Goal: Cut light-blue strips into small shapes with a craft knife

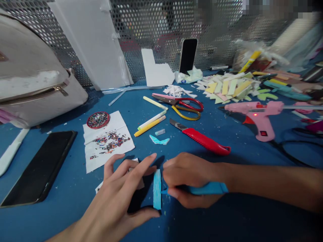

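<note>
A narrow strip coloured light blue (157,190) lies on the blue table below the middle of the head view. My left hand (123,188) spans it with spread fingers; the thumb touches its near end and a fingertip is at its far end. In my right hand (189,176) is a blue marker (208,189), its tip at the strip's right edge. Partly hidden under my left fingers are some whitish pieces (140,183). Just beyond the hands lie a blue-coloured scrap (159,139), a small marker cap (160,132) and a red utility knife (205,140) with its blade out.
Yellow and green markers (150,125) and scissors (176,101) lie farther back. A pink glue gun (262,116), its light lit, trails a cable at right. Left are a phone (40,166), paper with bits (122,126) and a bag (32,84). Cut strips (228,87) form a pile.
</note>
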Available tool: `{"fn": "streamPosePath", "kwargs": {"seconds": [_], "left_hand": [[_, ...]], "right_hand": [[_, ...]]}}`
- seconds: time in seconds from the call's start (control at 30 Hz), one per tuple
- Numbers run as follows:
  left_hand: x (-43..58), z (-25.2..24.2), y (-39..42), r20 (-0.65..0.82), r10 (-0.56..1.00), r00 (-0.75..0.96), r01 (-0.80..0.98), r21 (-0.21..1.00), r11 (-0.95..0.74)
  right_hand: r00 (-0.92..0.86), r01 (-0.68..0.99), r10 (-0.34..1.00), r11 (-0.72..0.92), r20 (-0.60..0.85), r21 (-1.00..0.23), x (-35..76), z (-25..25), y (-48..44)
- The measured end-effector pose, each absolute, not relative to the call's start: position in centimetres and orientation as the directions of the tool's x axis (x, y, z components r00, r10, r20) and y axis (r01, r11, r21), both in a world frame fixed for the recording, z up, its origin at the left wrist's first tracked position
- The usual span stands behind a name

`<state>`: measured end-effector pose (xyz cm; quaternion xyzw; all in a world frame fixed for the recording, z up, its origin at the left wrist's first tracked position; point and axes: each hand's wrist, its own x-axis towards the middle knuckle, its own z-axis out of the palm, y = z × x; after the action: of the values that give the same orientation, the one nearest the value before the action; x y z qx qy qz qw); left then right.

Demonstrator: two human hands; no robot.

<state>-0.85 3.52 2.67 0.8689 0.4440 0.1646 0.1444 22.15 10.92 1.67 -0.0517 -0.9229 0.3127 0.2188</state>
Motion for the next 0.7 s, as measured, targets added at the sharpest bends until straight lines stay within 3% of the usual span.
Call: {"fn": "streamPosePath", "kwargs": {"seconds": [0.07,0.2,0.37,0.57,0.7], "left_hand": [[-0.84,2.69,3.53,0.163,0.818,0.552,0.721,0.399,-0.566],[-0.83,2.67,3.49,0.169,0.82,0.547,0.724,0.396,-0.565],[-0.87,2.62,3.47,0.161,0.823,0.545,0.726,0.4,-0.56],[-0.91,2.47,3.47,0.17,0.82,0.547,0.723,0.398,-0.565],[-0.91,2.5,3.48,0.164,0.82,0.548,0.728,0.389,-0.564]], "right_hand": [[-0.899,-0.026,0.239,0.808,0.368,-0.588,22.19,1.59,10.95],[-0.842,0.158,0.44,0.754,0.312,-0.638,22.24,1.69,11.06],[-0.903,-0.008,0.258,0.789,0.343,-0.614,22.15,1.74,10.97],[-0.833,0.176,0.477,0.708,0.28,-0.684,22.17,1.67,11.26],[-0.887,0.077,0.358,0.739,0.293,-0.67,22.16,1.82,11.17]]}}
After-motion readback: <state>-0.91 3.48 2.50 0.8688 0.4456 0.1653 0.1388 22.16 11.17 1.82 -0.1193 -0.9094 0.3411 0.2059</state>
